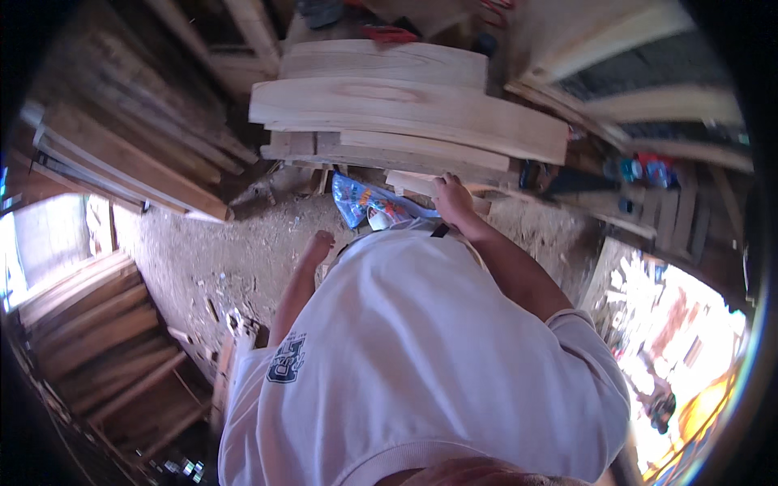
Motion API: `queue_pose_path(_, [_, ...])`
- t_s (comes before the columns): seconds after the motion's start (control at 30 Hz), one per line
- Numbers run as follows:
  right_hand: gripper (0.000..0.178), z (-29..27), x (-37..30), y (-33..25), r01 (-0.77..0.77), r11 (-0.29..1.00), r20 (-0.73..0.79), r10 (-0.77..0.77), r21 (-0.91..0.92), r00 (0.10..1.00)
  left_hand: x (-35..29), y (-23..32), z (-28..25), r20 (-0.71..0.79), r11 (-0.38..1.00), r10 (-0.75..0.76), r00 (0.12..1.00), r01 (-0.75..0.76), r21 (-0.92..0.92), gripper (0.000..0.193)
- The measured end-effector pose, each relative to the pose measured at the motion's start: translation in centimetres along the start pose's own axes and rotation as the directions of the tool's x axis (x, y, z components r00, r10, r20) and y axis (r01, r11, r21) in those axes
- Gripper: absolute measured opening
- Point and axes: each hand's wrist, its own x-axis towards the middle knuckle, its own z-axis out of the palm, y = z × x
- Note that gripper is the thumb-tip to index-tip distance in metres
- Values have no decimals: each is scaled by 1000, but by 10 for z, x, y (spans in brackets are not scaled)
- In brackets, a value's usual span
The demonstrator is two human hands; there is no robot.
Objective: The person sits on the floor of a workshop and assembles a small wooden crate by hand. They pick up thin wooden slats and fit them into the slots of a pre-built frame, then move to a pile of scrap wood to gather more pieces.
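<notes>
We see dark navy lettering (285, 361), a large block letter crossed by script, on the white short-sleeved fabric shirt (429, 348).

Dim shade surrounds the right grip (454, 198); daylight glares from an opening (53, 243) well left of it and a washed-out gap (668, 340) to its right. Detail looks soft, bowing toward a black rim.

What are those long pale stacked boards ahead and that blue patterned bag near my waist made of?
Long pale stacked boards: wood, apparently unvarnished; grain shows on matte faces. Blue patterned bag: probably thin plastic, slightly glossy, judging by creases and shine.
</notes>
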Motion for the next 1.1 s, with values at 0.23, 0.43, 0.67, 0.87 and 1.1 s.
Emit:
queue_pose_path(0.23, [42, 45, 122, -42, 265, 922, -113, -306, -281, 945, -153, -20, 57, -68, 939, -339, 938, 334, -76, 31])
queue_pose_path(0.43, [54, 76, 144, -41, 266, 876, -175, -359, -402, 917, -222, -120, 106, 45, 890, -437, 899, 439, -127, 30])
queue_pose_path(0.67, [49, 89, 154, -41, 164, 918, -343, -294, -362, 892, -244, -109, 79, 22, 831, -514, 857, 505, -235, 26])
queue_pose_path(0.87, [44, 88, 152, -47, 95, 953, -367, -202, -288, 908, -229, -122, 31, 1, 859, -484, 875, 475, -189, 24])
queue_pose_path(1.1, [24, 93, 112, -68, 305, 945, -293, -327, -121, 898, -171, -94, -34, -220, 966, -253, 942, 233, -113, 22])
